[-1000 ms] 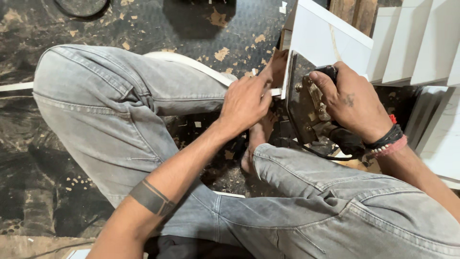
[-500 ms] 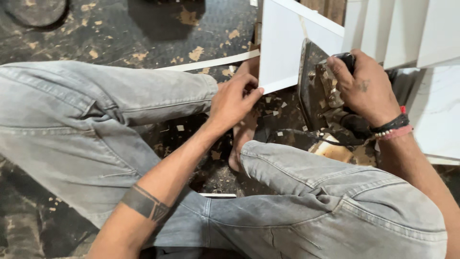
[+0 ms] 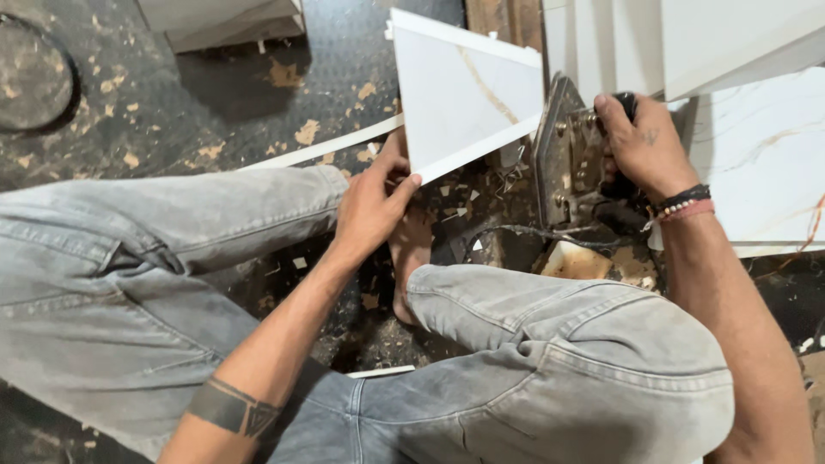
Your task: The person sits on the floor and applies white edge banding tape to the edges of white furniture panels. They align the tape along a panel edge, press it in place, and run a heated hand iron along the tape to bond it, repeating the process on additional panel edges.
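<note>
White marble-veined panel piece [image 3: 464,90] sits raised off the floor, its lower left corner pinched in my left hand [image 3: 371,206], beside the grey metal power cutter [image 3: 569,155] that my right hand [image 3: 640,142] clamps by the handle. I judge a cut done, since offcut strips and chips litter the dark floor [image 3: 215,86]. Room is tight: knees below, stacked white panels [image 3: 756,163] right.

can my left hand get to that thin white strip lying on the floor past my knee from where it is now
Probably yes. The left hand grips the lower corner of the white panel, and the thin white strip lies just beside it on the floor, nothing between. It would have to release the panel first.
</note>
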